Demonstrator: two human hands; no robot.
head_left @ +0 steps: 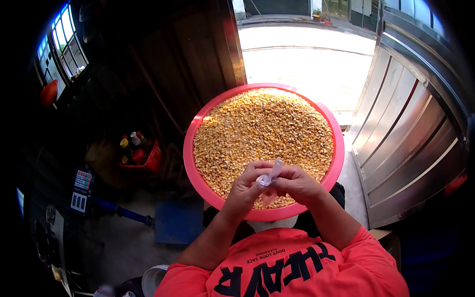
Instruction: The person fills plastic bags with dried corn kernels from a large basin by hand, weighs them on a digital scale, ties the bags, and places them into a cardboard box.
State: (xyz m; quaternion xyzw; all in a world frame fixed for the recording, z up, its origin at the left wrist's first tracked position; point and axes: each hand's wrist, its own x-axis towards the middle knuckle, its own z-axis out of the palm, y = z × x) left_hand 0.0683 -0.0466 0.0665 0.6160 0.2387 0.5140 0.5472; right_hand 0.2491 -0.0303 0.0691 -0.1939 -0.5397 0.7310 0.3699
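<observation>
A wide, round pink basin is full of loose yellow corn kernels. Over its near edge my two hands meet, each closed on a small clear plastic bag. My left hand pinches the bag from one side, thumb on top. From the other side my right hand grips it with its fingertips. A twisted end of the plastic sticks up between the fingers. Whatever the bag may contain is too small to tell.
A metal door stands at the right beside a bright doorway. On the left are a red basket with bottles, a scale display on a blue post and a blue platform. A white bucket sits near my left elbow.
</observation>
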